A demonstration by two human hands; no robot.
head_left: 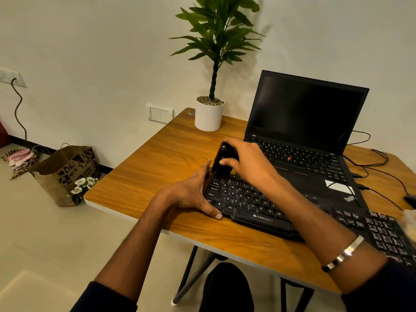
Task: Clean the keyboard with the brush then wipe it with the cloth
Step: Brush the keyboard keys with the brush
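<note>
I am holding the brush [221,162], a dark, upright block of a thing, in my right hand [249,162], whose fingers [226,162] are curling round its top and sides, and I am setting its lower end against the upper left corner of the keyboard [258,206], which is lying slantwise across the middle of the frame on the wooden worktop [157,167]. My left hand [191,194] is lying flat and relaxed against the keyboard's left end, thumb along the near edge, bracing rather than clasping. The first risk, as I judge it, is the keyboard sliding: its near edge is sitting close to the worktop's front rim, and a hard stroke toward me could nudge it over if the left hand slackens. The second is dirt being swept toward the laptop [301,154], which is standing open just behind the keyboard in the upper right of the frame, so strokes away from me would carry crumbs onto its keys. The third is a keycap catching under the brush's edge if I tilt it too steeply (I cannot see the bristles from here, so I am guessing at the angle). The loose cables [380,167] at the right edge of the frame could snag my forearm as I work that way. I cannot make out the cloth for certain anywhere in this view.
</note>
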